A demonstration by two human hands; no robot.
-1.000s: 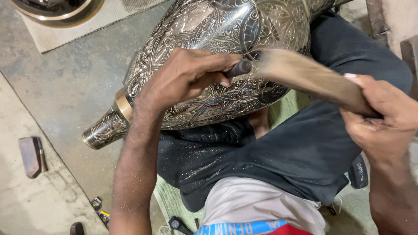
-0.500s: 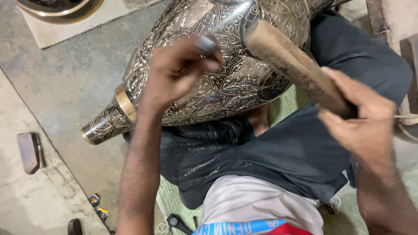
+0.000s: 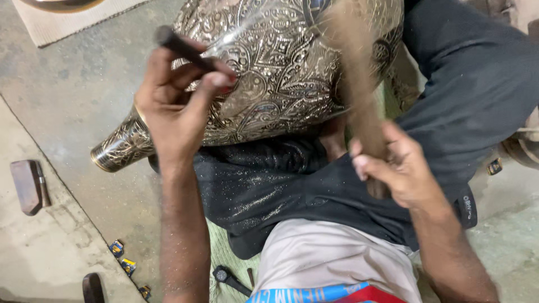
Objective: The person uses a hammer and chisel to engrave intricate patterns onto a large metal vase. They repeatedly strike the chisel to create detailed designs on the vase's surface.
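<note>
Now we hold a dark metal punch [image 3: 182, 49] in our left hand [image 3: 174, 106], fingers pinched around it, its lower end against the engraved metal vase [image 3: 281, 73]. The vase lies on its side across our lap, its narrow neck pointing left toward the concrete floor [image 3: 62, 84]. Our right hand [image 3: 396, 168] is closed around the handle of a wooden mallet [image 3: 359, 95], which is blurred just right of the punch. Near left on the floor lie a small dark block [image 3: 29, 185] and some little wrappers [image 3: 122, 257].
</note>
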